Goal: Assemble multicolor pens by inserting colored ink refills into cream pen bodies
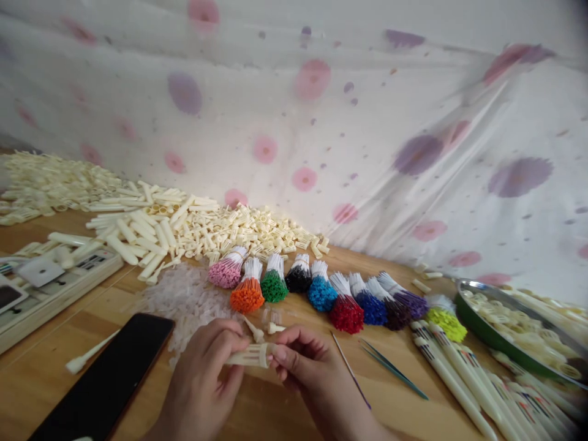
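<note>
A cream slotted pen barrel part (250, 355) lies level between my hands, its ringed end to the right. My left hand (206, 367) is closed around its left end. At the ringed end, the fingertips of my right hand (307, 364) are pinched together against the rim; anything small between them is hidden. Just beyond my fingers lie two small cream plastic pieces, one of them a stemmed piece (254, 329). A thin purple-tipped refill (351, 370) and tweezers (395, 370) rest on the table to the right of my right hand.
Bundles of coloured refills, such as the red bundle (346, 312), stand in a row behind. Clear plastic bits (184, 300) and a phone (105, 380) are left; cream barrel parts (257, 229) are heaped behind. Multicolour pens (459, 380) and a green pan (478, 324) lie right.
</note>
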Motion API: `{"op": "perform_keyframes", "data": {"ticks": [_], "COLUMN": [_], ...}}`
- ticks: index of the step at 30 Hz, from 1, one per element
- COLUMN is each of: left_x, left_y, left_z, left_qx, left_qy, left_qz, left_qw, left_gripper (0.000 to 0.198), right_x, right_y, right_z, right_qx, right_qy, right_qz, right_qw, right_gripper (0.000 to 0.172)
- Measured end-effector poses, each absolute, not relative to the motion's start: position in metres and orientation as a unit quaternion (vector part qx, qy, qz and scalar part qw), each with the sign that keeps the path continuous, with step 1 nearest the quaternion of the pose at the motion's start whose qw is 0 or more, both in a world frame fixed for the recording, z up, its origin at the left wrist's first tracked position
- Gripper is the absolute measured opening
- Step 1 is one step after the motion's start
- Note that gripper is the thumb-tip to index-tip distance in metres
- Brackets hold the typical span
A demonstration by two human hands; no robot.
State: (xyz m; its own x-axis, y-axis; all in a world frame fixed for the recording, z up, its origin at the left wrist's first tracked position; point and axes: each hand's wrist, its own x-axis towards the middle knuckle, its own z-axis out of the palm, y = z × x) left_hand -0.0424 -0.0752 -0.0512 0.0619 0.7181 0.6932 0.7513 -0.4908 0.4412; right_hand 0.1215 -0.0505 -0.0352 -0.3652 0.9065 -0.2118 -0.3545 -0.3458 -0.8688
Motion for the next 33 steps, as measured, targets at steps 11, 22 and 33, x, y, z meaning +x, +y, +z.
{"op": "perform_keyframes", "data": {"ticks": [11, 22, 33], "left_x": [-0.046, -0.043, -0.042], "left_y": [-0.073, -0.073, -0.074], "left_z": [-0.05, -0.045, -0.049], "left_qx": [-0.733, -0.745, -0.745], "left_qy": [-0.512, -0.496, -0.501], "left_qz": [-0.445, -0.435, -0.436], "left_qw": [0.059, 0.096, 0.058], "left_gripper": [0.023, 0.021, 0.02], "right_x": [0.123, 0.122, 0.122], "right_y": [-0.053, -0.053, -0.053], "right_z": [-0.028, -0.025, -0.027], "right_qx": [-0.439, -0.44, -0.441], "right_qy": [-0.456, -0.528, -0.551], "right_qz": [0.669, 0.632, 0.6], "right_qw": [0.39, 0.358, 0.376], "right_gripper": [0.041, 0.039, 0.04]}}
